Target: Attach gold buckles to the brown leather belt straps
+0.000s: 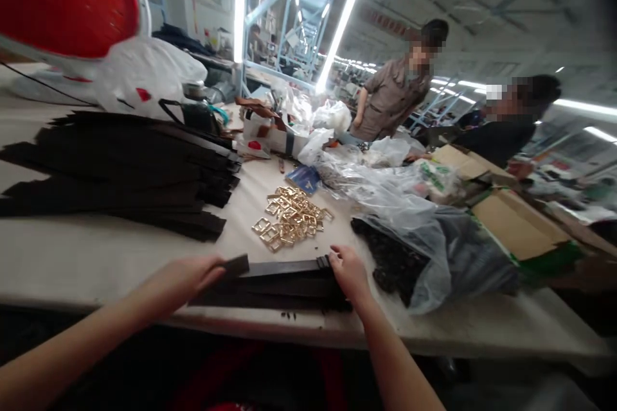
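Clasping a dark strap [284, 267], left hand [193, 275] and right hand [348, 271] grip its ends; fingertips hidden underneath.

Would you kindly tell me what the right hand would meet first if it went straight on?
Probably the pile of gold buckles: the right hand, gripping one end of a dark strap, points across the table toward them. Depth is uncertain.

Left hand [193, 273] clenched, palm down; right hand [348, 270] pinching
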The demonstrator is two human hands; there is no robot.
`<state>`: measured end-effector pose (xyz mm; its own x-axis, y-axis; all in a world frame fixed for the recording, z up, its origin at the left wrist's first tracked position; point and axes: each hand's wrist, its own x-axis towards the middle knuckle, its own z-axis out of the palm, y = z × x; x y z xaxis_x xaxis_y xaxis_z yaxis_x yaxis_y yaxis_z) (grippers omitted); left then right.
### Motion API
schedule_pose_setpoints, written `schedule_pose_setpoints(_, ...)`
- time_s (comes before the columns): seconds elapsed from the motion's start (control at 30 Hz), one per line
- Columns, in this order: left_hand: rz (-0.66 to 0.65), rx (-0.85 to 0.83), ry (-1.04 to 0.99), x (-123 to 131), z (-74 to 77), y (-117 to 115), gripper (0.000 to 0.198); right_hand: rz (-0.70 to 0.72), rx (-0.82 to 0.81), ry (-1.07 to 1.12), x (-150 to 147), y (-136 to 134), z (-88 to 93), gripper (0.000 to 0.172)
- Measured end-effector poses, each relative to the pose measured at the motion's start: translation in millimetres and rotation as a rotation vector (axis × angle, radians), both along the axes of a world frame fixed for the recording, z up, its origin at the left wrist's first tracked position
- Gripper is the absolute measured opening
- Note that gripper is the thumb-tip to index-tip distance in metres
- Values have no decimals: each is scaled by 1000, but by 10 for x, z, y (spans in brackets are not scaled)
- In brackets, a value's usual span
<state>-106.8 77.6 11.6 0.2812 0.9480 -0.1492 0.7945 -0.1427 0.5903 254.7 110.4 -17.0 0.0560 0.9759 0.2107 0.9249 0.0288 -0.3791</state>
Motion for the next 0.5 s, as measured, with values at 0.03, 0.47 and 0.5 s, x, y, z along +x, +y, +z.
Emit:
schedule_pose_setpoints(0.03,-67,-108,-71,172,-37,-43,30,-36,-9,-18,73,66,-20,28)
schedule_pose_setpoints(0.47,-171,-355,-254,1128,-164,22,39,-447,-6,-142,1118,693,-127,21)
schedule_pose_setpoints(0.5,-164,-355,-245,1137,-148,23,39,-448,-6,-126,1117,720,-150,18)
